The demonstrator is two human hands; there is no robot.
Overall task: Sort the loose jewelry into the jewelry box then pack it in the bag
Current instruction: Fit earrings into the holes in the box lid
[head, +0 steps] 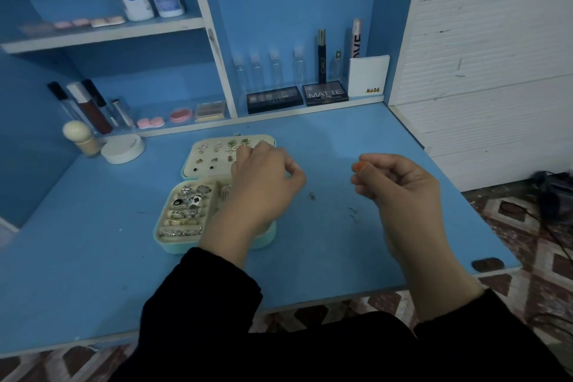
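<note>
Long black sleeves cover both arms: the left sleeve (201, 298) at lower centre, the right sleeve (490, 329) at lower right, cuffs ending at the wrists. The right hand (400, 186) has an orange-painted thumbnail (361, 166).

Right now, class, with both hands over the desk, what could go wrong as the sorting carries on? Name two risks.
The loose pieces between the hands are tiny on the blue desk; the right hand or a sleeve could brush them off unnoticed. The left hand reaches across the open jewelry box, so its wrist might knock the rings or drag the box.
</note>
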